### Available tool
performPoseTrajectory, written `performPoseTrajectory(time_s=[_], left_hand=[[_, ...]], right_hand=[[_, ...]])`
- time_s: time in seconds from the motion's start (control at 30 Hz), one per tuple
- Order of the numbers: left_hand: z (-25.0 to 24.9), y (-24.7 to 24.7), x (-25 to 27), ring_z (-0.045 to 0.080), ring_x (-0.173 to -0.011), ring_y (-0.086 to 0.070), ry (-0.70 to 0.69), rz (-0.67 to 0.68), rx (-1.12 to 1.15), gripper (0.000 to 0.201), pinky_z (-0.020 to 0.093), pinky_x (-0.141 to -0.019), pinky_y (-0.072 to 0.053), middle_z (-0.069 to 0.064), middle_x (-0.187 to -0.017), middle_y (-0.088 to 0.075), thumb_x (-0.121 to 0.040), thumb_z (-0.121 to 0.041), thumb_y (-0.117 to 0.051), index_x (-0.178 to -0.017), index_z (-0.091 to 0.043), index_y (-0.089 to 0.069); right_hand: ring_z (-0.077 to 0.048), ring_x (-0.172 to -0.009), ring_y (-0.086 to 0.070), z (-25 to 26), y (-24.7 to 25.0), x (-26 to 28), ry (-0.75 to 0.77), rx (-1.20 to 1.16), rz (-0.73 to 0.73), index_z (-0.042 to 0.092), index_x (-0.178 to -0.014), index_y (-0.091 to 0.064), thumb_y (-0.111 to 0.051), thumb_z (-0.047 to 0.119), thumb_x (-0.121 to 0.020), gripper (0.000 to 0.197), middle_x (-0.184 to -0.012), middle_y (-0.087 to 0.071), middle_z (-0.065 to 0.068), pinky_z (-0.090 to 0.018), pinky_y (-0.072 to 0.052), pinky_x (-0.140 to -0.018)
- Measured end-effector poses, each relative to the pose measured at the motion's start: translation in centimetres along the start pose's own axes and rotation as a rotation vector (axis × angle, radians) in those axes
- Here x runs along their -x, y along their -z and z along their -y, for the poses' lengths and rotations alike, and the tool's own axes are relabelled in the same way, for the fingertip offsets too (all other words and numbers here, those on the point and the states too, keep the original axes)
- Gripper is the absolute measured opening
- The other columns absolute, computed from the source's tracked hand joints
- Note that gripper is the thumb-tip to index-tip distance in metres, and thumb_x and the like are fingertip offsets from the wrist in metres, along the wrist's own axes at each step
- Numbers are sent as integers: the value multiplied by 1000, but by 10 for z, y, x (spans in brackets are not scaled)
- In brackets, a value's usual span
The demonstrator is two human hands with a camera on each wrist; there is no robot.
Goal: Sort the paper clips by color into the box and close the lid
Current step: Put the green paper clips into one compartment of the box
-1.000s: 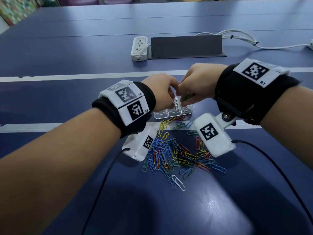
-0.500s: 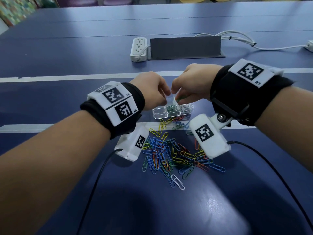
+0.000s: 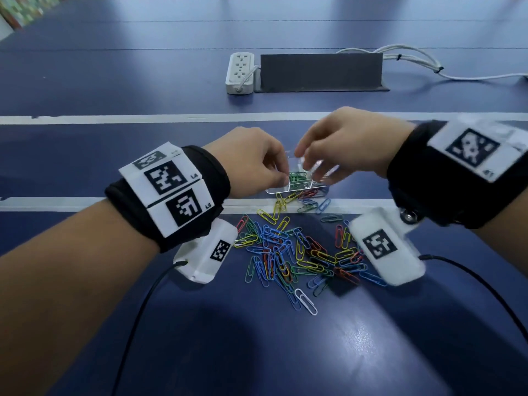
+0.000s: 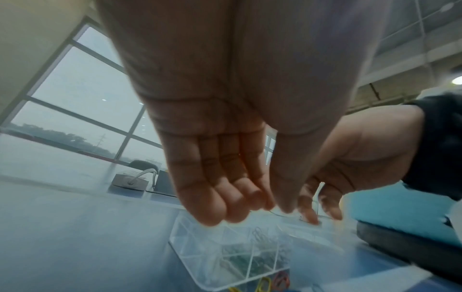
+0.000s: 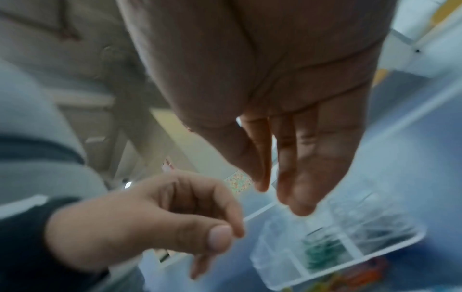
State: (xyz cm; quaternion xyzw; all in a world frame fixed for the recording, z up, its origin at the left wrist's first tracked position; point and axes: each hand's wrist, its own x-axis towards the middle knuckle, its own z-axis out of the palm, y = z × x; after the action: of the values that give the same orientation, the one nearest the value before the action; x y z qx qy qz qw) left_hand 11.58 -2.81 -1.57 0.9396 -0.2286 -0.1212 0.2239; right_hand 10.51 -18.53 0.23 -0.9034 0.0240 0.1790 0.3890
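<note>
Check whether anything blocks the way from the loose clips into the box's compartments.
Nothing visible does. The clear plastic compartment box lies open, green clips already inside, with both hands, left and right, above it. The colourful paper clip pile lies just in front of it on the blue table.

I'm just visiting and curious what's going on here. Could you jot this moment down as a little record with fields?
Setting: dark blue table with white lines
Box: clear compartmented box, lid not closed
In box: green clips in one compartment
Loose clips: mixed-colour pile on the table, nearer the person than the box
Left hand: over the box, fingers curled at its edge; grip unclear
Right hand: above the box, fingers relaxed, holding nothing
Behind: white power strip, dark panel
</note>
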Motion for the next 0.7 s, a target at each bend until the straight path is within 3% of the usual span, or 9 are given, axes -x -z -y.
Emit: performPoseTrajectory(time_s=[0.1,0.2,0.3,0.4,0.53,0.63,0.7], left_hand=[[-5,-7,3,1,-57,-49,-39,69,-123,13,20,-65,-39,-13,-59,-54,-80,-29,-64,-85,-21,-73],[-15,-20,-1,13,-64,-52,-75,115,-210,16,24,-70,-45,-8,-63,-56,-82,-29,-62,-87,-20,-74],[-27,-31,-11,21,-72,-54,-114,110,-316,17,28,-69,-46,2,-68,-59,-81,-24,-59,-85,-16,-73],[-37,-38,-17,26,-73,-50,-126,109,-413,16,32,-65,-43,-1,-60,-38,-83,-22,-58,-70,-12,-58],[-38,-43,-21,25,-72,-45,-105,104,-418,12,35,-68,-45,-1,-61,-33,-82,-22,-62,-79,-10,-62],[-38,-47,-20,26,-73,-48,-90,91,-412,26,37,-71,-50,-3,-59,-34,-80,-18,-60,-59,-16,-44],[-40,-49,-20,29,-80,-57,-93,97,-411,22,41,-75,-54,-1,-63,-42,-77,-16,-61,-62,-17,-45]], right_hand=[[-13,-57,-64,-15,-2,14,88,492,39,21,-80,-73,-61,20,-79,12,-66,-71,0,-26,-56,-70],[-17,-73,-64,-27,-13,22,131,725,82,21,-85,-74,-69,24,-74,11,-76,-72,3,-25,-53,-75],[-23,-82,-64,-34,-20,20,150,758,78,24,-87,-71,-71,20,-71,16,-76,-65,1,-25,-49,-73],[-24,-80,-60,-36,-21,19,174,765,92,28,-87,-68,-65,17,-73,17,-74,-57,4,-24,-46,-71],[-23,-76,-57,-39,-17,24,183,721,110,31,-95,-66,-62,18,-72,26,-77,-60,2,-28,-51,-73],[-8,-61,-52,-40,-12,29,182,637,108,31,-91,-69,-58,19,-75,23,-65,-56,9,-20,-45,-61],[0,-59,-47,-40,-9,33,184,583,113,31,-86,-70,-58,18,-75,21,-62,-54,13,-18,-40,-59]])
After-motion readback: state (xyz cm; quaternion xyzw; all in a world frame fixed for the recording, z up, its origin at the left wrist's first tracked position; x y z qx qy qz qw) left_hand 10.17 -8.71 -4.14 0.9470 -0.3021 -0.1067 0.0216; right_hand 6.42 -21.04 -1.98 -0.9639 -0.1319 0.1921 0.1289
